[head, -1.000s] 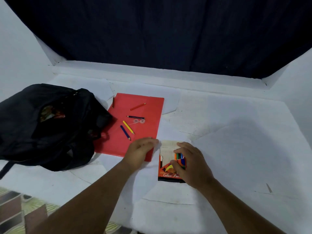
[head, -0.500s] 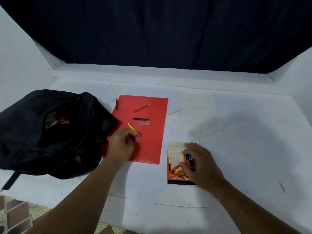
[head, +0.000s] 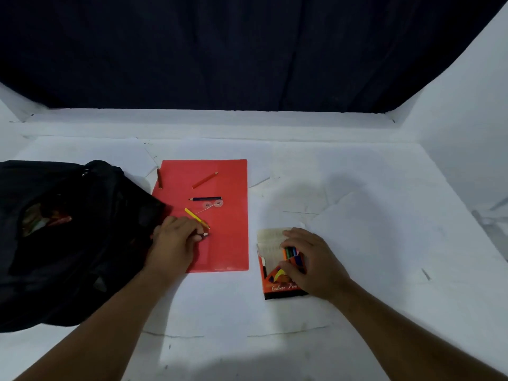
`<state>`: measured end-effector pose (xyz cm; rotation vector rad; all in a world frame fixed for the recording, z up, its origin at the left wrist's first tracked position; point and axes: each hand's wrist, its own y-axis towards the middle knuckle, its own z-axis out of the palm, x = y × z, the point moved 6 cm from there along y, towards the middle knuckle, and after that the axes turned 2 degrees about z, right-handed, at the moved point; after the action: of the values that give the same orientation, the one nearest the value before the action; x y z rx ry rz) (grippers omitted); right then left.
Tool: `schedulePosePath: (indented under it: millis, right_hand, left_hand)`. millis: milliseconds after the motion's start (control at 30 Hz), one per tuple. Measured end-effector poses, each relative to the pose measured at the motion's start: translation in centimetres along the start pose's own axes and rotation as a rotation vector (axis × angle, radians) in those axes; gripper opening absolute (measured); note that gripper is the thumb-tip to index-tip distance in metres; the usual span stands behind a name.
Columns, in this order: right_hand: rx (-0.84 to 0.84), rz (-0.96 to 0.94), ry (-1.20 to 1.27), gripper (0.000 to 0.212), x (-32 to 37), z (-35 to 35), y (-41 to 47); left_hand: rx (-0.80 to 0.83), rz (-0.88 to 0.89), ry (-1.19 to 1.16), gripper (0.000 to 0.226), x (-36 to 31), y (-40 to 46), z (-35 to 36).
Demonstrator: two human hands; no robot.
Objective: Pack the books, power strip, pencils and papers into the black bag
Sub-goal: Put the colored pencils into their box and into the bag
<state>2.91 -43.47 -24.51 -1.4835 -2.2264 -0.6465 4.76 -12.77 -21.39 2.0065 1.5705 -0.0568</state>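
Note:
A black bag [head: 68,237] lies open at the left, with colourful items showing inside. A red folder [head: 225,243] lies flat beside it with loose pencils on top: a yellow one [head: 193,215], a dark blue one [head: 204,199], an orange one [head: 204,180] and a brown one [head: 159,178] at its left edge. My left hand [head: 176,237] rests on the folder and pinches a pencil near the yellow one. My right hand [head: 310,259] holds the open colour pencil box [head: 270,270], which has several pencils inside.
White paper sheets [head: 371,243] cover the table. A dark curtain [head: 247,50] hangs behind. White walls close in the left and right sides. A small clear string fastener [head: 213,204] sits on the folder.
My left hand moved from the folder's near edge up and left onto the folder and closed on a pencil. My right hand stayed on the pencil box.

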Motion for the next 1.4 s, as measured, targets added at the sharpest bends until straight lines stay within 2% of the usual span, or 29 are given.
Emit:
schedulePosePath:
  millis: [167,267,333,433,533,600,667,767,967,1100,1267,1333,1400]
  right_hand:
    - [-0.007,0.003,0.037,0.051,0.2,-0.2,0.1]
    - [0.019,0.020,0.086,0.055,-0.1,-0.4,0.0]
    - [0.050,0.018,0.097,0.059,-0.3,-0.4,0.1]
    - [0.086,0.023,0.109,0.063,-0.5,-0.4,0.4]
    - [0.109,0.032,0.116,0.066,-0.6,-0.6,0.6]
    - [0.120,0.024,0.113,0.066,-0.7,-0.6,0.8]
    - [0.123,0.001,0.125,0.065,-0.6,-0.7,0.9]
    - [0.117,-0.004,0.132,0.066,-0.8,-0.7,1.0]
    - [0.171,0.028,0.091,0.070,-1.1,-0.4,0.9]
    - [0.168,0.034,0.094,0.070,-1.4,0.0,0.6]
    - [0.143,0.013,0.157,0.071,-1.4,-0.1,0.4]
    - [0.132,0.001,0.176,0.074,-1.3,-0.1,0.4]
    - [0.128,0.005,0.196,0.076,-1.4,0.0,0.4]
  left_hand:
    - [-0.046,-0.104,-0.383,0.029,-4.4,0.6,1.2]
    - [0.060,-0.320,-0.659,0.039,-7.5,0.7,3.5]
    - [0.092,-0.444,-0.822,0.038,-9.2,0.7,4.5]
    - [0.117,-0.471,-0.915,0.041,-10.9,0.9,5.2]
    - [0.225,-0.436,-0.867,0.038,-11.8,1.1,6.4]
    - [0.245,-0.314,-0.641,0.029,-12.1,1.2,7.0]
    - [0.184,-0.201,-0.487,0.023,-12.3,1.2,6.7]
    - [0.141,-0.087,-0.451,0.018,-12.7,0.8,6.6]
    - [0.151,-0.321,-0.610,0.037,-12.7,0.8,6.3]
    - [0.211,-0.257,-0.540,0.039,-12.8,1.2,6.7]
    - [0.166,-0.213,-0.407,0.019,-12.6,1.4,7.2]
    - [0.143,-0.171,-0.378,0.025,-12.7,1.2,7.4]
    - [0.133,-0.169,-0.379,0.042,-12.9,0.8,7.4]
